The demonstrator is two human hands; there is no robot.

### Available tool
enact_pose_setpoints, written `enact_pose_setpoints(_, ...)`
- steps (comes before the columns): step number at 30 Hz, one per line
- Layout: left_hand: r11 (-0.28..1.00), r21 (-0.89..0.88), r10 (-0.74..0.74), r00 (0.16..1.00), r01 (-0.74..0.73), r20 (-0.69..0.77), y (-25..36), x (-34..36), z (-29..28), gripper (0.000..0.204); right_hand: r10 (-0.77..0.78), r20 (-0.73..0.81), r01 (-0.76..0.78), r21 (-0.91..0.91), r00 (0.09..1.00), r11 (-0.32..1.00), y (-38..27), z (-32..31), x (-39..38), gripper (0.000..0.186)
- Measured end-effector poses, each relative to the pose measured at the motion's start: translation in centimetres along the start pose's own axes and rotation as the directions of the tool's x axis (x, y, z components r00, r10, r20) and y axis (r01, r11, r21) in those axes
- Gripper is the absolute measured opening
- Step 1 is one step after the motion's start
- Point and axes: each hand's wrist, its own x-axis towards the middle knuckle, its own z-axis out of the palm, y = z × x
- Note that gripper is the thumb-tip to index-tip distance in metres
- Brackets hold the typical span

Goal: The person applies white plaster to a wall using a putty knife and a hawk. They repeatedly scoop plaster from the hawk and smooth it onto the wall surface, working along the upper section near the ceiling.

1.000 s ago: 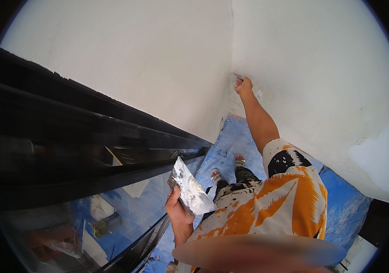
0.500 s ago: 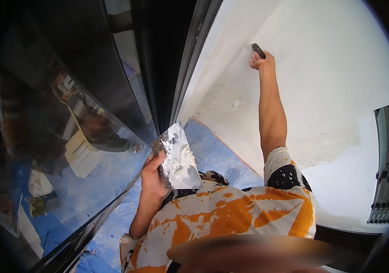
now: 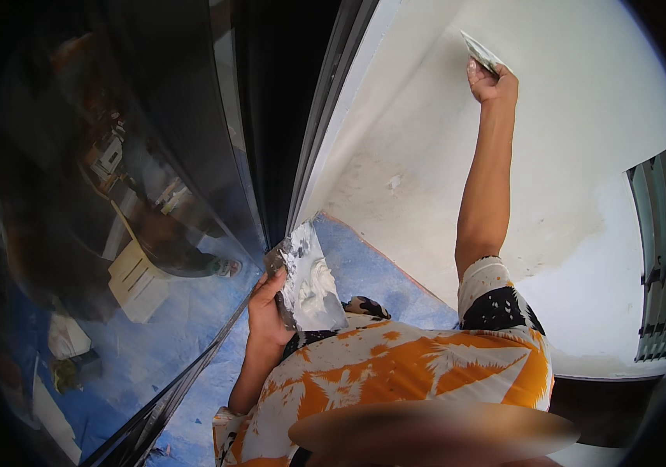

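My right hand [image 3: 494, 82] is raised high on the wall with the arm stretched out. Its fingers are closed round a putty knife [image 3: 482, 53], whose blade carries some white paste. Low in front of my body, my left hand [image 3: 268, 307] grips a flat metal plasterer's hawk [image 3: 302, 257] by its left edge. A thick heap of white filler [image 3: 319, 282] lies on that plate. The pale wall [image 3: 551, 140] is smoothed in places, with a rougher beige patch and a small white dab [image 3: 394, 182] lower down.
A black door or window frame [image 3: 278, 117] with dark glass stands close on my left. Blue sheeting [image 3: 372, 257] covers the floor. Beyond or reflected in the glass is a cream plastic chair [image 3: 137, 280]. Dark slatted panels [image 3: 660, 257] stand at the far right.
My right hand with the putty knife has moved up and to the right, and the blade has turned so its paste shows. The left hand keeps hold of the hawk, nearly still.
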Motion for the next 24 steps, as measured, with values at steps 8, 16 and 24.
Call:
enact_pose_setpoints(8,0.996,0.076,0.051,0.991,-0.042,-0.121,0.1,-1.6,2.4,0.042,0.448,-0.519,-0.512,0.024,0.728,0.859,25.1,-26.6,-3.6,0.026)
enact_pose_setpoints(16,0.982,0.177,0.112,0.959,-0.066,-0.261,0.0,-2.2,3.7,0.041,0.575,-0.506,-0.525,0.255,0.643,0.812,33.6,-28.2,3.7,0.028)
enact_pose_setpoints(24,0.985,0.160,0.088,0.986,-0.065,-0.143,0.2,-1.9,2.9,0.042,0.486,-0.453,-0.479,0.140,0.747,0.867,26.0,-19.7,4.3,0.032)
